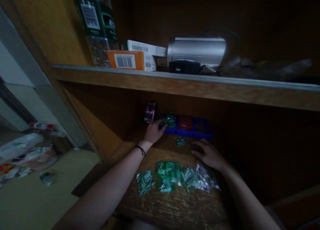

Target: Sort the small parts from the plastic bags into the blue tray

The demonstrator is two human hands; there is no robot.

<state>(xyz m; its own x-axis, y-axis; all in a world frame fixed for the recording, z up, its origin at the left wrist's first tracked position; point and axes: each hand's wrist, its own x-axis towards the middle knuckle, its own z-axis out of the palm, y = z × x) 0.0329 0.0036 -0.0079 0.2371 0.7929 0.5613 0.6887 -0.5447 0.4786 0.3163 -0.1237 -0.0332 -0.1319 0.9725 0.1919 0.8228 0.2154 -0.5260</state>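
Note:
My left hand (154,131) is at the left end of a row of joined blue bins (185,132), thumb and fingers spread by the bin that holds green packets (169,121). A reddish-brown item (185,122) fills the middle bin; the right bin has dark contents that I cannot make out. My right hand (208,154) hovers over the wooden shelf, its fingers bent and apart, with nothing visible in them. Between the hands lies one small green packet (180,142). Closer to me are several green packets (167,176) and some clear plastic bags (203,178).
A lit phone (150,111) leans behind my left hand. The upper shelf edge (185,79) crosses above, bearing a bottle (96,26), an orange box (131,60) and a silver ribbed cylinder (197,50). On the floor at left, a basket (40,158) holds litter.

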